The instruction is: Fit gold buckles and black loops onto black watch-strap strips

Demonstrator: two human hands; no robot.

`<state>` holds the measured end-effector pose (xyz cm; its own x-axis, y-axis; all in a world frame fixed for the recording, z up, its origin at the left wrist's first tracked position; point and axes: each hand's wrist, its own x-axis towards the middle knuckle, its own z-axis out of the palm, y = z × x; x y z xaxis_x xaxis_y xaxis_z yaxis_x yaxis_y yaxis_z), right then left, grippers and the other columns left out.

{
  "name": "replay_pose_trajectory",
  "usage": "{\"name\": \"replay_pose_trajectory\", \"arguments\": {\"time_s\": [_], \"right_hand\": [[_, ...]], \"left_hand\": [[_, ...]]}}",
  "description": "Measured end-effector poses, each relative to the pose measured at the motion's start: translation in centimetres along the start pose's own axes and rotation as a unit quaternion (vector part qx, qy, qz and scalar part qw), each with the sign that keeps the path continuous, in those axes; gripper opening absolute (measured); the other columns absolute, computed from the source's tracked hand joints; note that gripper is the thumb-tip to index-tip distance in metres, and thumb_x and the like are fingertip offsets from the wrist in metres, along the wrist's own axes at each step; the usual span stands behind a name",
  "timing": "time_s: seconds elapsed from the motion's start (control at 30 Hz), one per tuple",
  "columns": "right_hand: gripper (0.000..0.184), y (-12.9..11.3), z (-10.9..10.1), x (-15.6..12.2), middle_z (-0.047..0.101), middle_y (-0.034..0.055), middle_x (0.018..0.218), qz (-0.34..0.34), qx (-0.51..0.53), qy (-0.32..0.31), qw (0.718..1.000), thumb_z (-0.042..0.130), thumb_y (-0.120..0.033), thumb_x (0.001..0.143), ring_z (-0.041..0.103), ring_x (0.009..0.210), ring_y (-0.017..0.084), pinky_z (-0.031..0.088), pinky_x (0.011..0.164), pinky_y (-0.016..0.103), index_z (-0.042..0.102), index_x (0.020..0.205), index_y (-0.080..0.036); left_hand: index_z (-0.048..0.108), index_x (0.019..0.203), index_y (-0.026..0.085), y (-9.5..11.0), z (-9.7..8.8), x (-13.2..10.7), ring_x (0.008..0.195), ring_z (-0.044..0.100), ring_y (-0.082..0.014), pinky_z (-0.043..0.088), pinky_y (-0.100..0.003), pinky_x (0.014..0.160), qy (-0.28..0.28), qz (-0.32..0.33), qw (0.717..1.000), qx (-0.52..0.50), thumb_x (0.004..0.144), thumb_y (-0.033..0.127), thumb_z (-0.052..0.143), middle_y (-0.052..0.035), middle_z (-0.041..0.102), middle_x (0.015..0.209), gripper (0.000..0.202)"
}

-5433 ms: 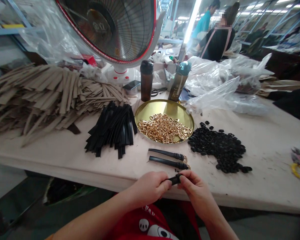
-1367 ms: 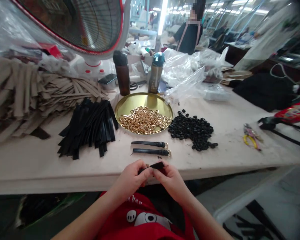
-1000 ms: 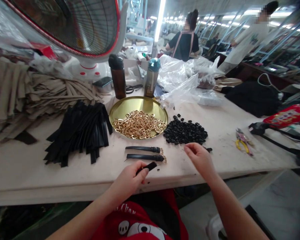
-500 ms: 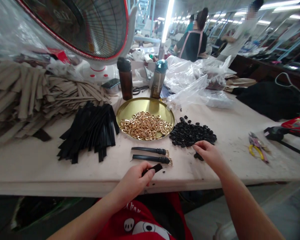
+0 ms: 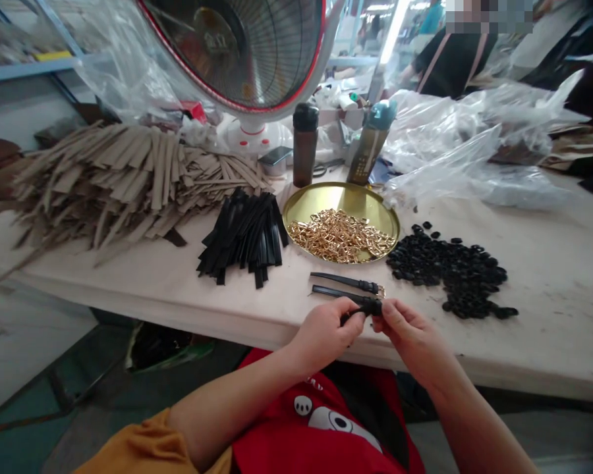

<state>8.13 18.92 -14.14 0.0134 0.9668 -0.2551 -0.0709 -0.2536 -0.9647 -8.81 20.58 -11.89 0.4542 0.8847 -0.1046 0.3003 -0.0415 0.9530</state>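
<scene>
My left hand (image 5: 329, 332) pinches a short black strap (image 5: 363, 309) at the table's near edge. My right hand (image 5: 405, 332) meets it from the right, fingers closed on the strap's end. Just beyond my fingers lie two finished black straps with gold buckles (image 5: 348, 283). A round gold tray (image 5: 306, 204) holds a heap of gold buckles (image 5: 338, 236). To its right is a pile of small black loops (image 5: 447, 266), to its left a bundle of black straps (image 5: 244, 237).
A big heap of tan strips (image 5: 123, 174) fills the left of the table. A fan (image 5: 247, 52), two bottles (image 5: 305, 145) and clear plastic bags (image 5: 469, 151) stand at the back. A person in black works beyond the bags.
My right hand left the black loop pile and came back to the strap held by my left hand. The view swung to the left.
</scene>
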Motion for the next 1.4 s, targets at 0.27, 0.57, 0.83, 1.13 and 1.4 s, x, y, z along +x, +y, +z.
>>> {"name": "replay_pose_trajectory", "arguments": {"time_s": [0.27,0.57,0.83,1.13,1.4], "right_hand": [[0.023,0.0,0.3,-0.7,0.057,-0.0001,0.067,-0.068,-0.060,0.020,0.996,0.061,-0.043,0.075,0.052,0.066,0.014,0.041,0.066,0.027,0.060,0.075,-0.021],[0.020,1.7,-0.1,-0.1,0.059,-0.0017,0.068,0.120,0.146,-0.062,0.980,0.073,-0.035,0.065,0.053,0.060,0.008,0.045,0.058,0.020,0.064,0.074,-0.020],[0.017,2.2,-0.4,0.0,0.062,-0.0017,0.072,0.122,0.205,-0.030,0.971,0.074,-0.033,0.064,0.055,0.063,0.009,0.047,0.061,0.021,0.066,0.074,-0.022],[0.018,2.9,1.5,-0.3,0.061,-0.0015,0.071,0.077,0.196,0.065,0.975,0.074,-0.032,0.064,0.053,0.062,0.010,0.048,0.061,0.022,0.067,0.078,-0.022],[0.016,2.4,3.6,-0.6,0.066,0.0006,0.078,0.080,0.221,0.072,0.969,0.070,-0.031,0.068,0.057,0.068,0.013,0.048,0.064,0.025,0.067,0.080,-0.021]], "left_hand": [[0.054,0.073,0.015,-0.6,-0.6,-0.4,0.050,0.042,-0.0078,0.032,-0.019,0.049,-0.084,-0.026,0.996,-0.018,0.081,0.035,0.038,0.0039,0.047,0.056,0.027],[0.056,0.072,0.015,0.6,-1.1,1.0,0.048,0.041,-0.0073,0.027,-0.018,0.046,-0.203,-0.029,0.976,0.080,0.079,0.028,0.041,0.0051,0.047,0.053,0.021],[0.058,0.072,0.015,0.2,-1.5,1.6,0.052,0.043,-0.0085,0.027,-0.019,0.046,-0.177,-0.040,0.977,0.110,0.080,0.032,0.040,0.0041,0.048,0.056,0.026],[0.056,0.088,0.016,-1.1,-0.1,1.4,0.076,0.055,-0.0141,0.040,-0.023,0.068,-0.092,0.009,0.991,0.096,0.083,0.027,0.038,-0.0024,0.063,0.083,0.022],[0.043,0.094,0.016,-1.7,-1.0,0.8,0.078,0.058,-0.0135,0.045,-0.024,0.068,-0.065,-0.030,0.997,-0.016,0.079,0.022,0.044,-0.0039,0.061,0.085,0.016]]}}
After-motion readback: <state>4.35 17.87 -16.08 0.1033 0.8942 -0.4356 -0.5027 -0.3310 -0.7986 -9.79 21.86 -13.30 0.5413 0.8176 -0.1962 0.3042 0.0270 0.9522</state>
